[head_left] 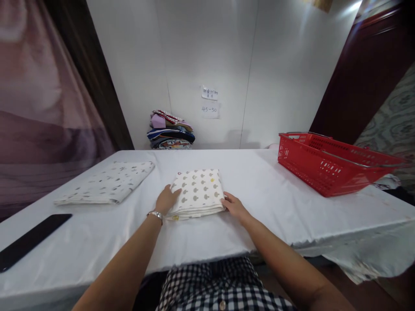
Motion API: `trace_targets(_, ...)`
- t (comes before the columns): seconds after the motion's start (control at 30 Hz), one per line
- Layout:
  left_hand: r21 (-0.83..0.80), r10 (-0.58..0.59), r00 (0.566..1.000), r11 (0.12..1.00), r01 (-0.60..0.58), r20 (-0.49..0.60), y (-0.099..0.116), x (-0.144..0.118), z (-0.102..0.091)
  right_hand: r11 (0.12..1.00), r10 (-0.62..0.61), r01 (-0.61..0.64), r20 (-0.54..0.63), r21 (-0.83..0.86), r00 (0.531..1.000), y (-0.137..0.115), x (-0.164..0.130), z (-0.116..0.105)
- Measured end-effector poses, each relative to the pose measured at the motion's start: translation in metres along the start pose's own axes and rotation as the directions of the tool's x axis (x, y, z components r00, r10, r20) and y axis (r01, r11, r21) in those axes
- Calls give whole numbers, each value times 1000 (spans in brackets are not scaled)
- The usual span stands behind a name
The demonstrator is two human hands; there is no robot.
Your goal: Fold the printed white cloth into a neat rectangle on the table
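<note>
A folded white cloth [199, 190] with grey-green apple-like prints and a few coloured ones lies before me in a flat, layered rectangle. My left hand [167, 199] grips its left edge, thumb resting on top. At the opposite edge, my right hand [235, 207] holds the right side near the front corner, with fingers partly hidden by the fabric. Further left lies another folded white cloth [110, 183] with small dark prints, apart from both hands.
A red plastic basket [327, 170] with metal handles stands at the right of the white-covered table [259, 194]. A dark, flat phone-like object [32, 239] lies at left front. Several folded fabrics [171, 134] are stacked at the back, by the wall with paper notes [210, 109].
</note>
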State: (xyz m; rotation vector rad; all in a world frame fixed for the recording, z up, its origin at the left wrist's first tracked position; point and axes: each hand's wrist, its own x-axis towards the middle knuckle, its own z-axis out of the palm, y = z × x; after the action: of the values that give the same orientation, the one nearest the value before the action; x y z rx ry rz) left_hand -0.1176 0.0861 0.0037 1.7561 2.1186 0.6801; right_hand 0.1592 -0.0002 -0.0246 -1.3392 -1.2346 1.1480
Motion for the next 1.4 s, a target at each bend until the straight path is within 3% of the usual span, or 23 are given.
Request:
trace_targets(0.1, 92, 62, 998, 994, -62, 5, 4, -15, -7, 997, 32, -36, 61, 66, 998, -2, -8, -4)
trace_targets(0.17, 162, 183, 981, 972, -171, -64, 8, -31, -9, 995, 11, -21, 108, 95, 994, -1, -12, -7)
trace_targets(0.23, 192, 384, 917, 913, -359, -109, 14, -51, -7, 995, -41, 30, 123, 95, 992, 3, -15, -8)
trace_targets(0.3, 214, 578, 814, 804, -555, -61, 21, -71, 0, 994, -91, 84, 108, 68, 990, 8, -16, -8)
trace_targets(0.43, 217, 782, 623, 609, -763, -1, 34, -99, 19, 988, -157, 157, 86, 3, 984, 12, -17, -5)
trace_targets(0.67, 138, 859, 512, 503, -853, 35, 48, -97, 40, 997, -78, 78, 54, -2, 996, 8, -11, -3)
trace_targets(0.77, 138, 869, 494, 486, -863, 26, 49, -95, 45, 999, -21, 19, 44, 36, 999, 5, -8, -3)
trace_targets(0.9, 152, 866, 500, 490, -858, 27, 47, -92, 49, 997, 30, -33, 35, 76, 999, 2, -5, -4)
trace_targets(1.03, 170, 854, 517, 502, -848, 60, 46, -90, 49, 969, 100, -101, 14, 225, 995, 0, -6, -9)
trace_targets(1.2, 203, 837, 541, 519, -831, 75, 47, -91, 52, 957, 77, -86, 42, 278, 996, 1, -7, -13)
trace_targets(1.4, 154, 851, 521, 507, -848, 67, 46, -93, 52, 958, 73, -88, 65, 273, 995, 3, -8, -12)
